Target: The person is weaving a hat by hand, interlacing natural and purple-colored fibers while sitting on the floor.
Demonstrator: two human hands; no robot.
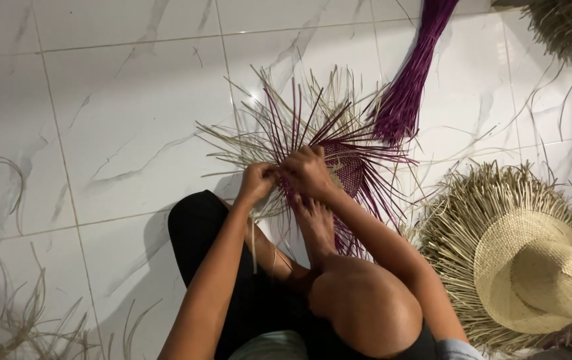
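Left hand (256, 181) and right hand (307, 171) close together, both pinching strands of purple-and-straw woven piece (339, 160) on tiled floor (112, 120), foot (316, 223) pinning it

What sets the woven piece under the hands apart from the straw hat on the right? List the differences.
The woven piece mixes purple and tan strands; the straw hat is all tan. The woven piece lies flat with only a small woven patch; the hat has a raised, shaped crown. The left hand and right hand grip the piece; the hat lies untouched. Both have loose strands fanning from their edges.
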